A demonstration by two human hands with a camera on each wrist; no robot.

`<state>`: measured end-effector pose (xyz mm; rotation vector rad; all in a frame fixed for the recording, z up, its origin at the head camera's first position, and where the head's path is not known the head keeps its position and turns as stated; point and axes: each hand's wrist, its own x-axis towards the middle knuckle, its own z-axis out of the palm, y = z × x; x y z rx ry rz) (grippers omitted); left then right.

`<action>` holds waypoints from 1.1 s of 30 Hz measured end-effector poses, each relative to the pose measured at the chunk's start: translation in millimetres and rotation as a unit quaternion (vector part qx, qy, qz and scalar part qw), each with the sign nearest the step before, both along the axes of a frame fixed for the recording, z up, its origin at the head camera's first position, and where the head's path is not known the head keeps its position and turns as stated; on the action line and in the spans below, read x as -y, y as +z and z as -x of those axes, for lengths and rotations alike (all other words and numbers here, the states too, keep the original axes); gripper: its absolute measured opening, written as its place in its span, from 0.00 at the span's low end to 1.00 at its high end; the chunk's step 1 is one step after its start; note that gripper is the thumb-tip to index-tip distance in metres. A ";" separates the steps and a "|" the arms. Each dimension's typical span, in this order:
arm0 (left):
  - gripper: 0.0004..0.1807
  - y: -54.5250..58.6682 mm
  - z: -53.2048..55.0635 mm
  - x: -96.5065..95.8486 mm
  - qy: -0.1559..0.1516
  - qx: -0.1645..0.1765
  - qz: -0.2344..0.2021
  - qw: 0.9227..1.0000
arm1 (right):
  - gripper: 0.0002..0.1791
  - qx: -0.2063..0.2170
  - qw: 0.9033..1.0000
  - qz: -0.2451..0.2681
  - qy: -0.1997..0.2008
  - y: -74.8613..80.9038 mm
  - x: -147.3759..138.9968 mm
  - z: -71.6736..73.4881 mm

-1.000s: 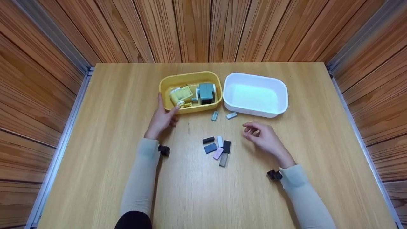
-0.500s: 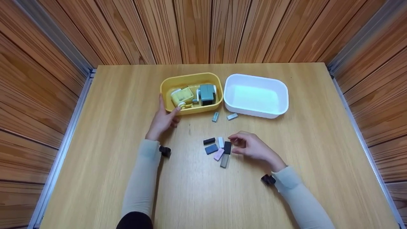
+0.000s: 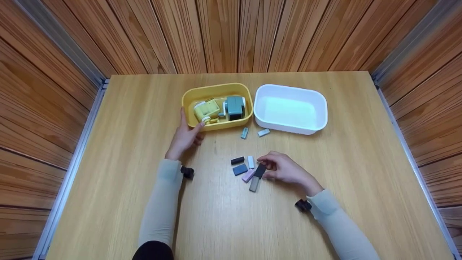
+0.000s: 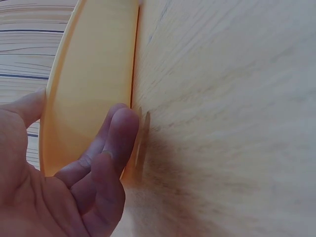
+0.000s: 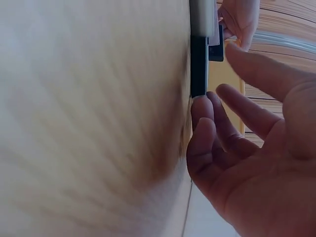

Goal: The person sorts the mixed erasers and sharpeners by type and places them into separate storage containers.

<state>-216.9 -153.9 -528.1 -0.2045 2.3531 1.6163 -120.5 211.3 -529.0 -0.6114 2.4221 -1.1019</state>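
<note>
Your L hand grips the near-L corner of the yellow bin: thumb at the near rim, index along the L outer wall, other fingers bent below. In the L-wrist view, those bent fingers lie at or just beside the outer wall.

Your R hand is bent at the black block, which lies tilted on the surface, R side of the cluster. Per the R-wrist view, your fingertips touch one end of it; your thumb appears apart, so a full grasp vs. mere contact: can't tell. The block's near end meets the grey block; whether it abuts or overlaps, can't tell.

Rest of cluster, to the L of your R hand: pink block next to the grey one, white block upper ctr., blue block and narrow black block farthest L.

In the yellow bin: yellow object on L, teal-and-black object on R. White bin stands just beside, on its R. Near the bins' front: teal block by the yellow one, pale block by the white.
</note>
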 end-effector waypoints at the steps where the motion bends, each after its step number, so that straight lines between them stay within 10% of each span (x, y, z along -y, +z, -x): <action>1: 0.56 0.1 -0.1 0.0 0.000 0.001 -0.001 1.000 | 0.26 0.001 1.000 -0.006 0.001 0.3 0.2 -0.2; 22: 0.57 -2.2 0.0 -1.4 0.001 -0.010 -0.007 1.000 | 0.13 -0.030 0.998 -0.048 0.003 -1.9 -4.1 -1.0; 33: 0.58 0.6 1.1 2.1 -0.023 -0.021 0.065 0.997 | 0.15 -0.020 0.999 -0.013 -0.036 6.4 -13.4 3.3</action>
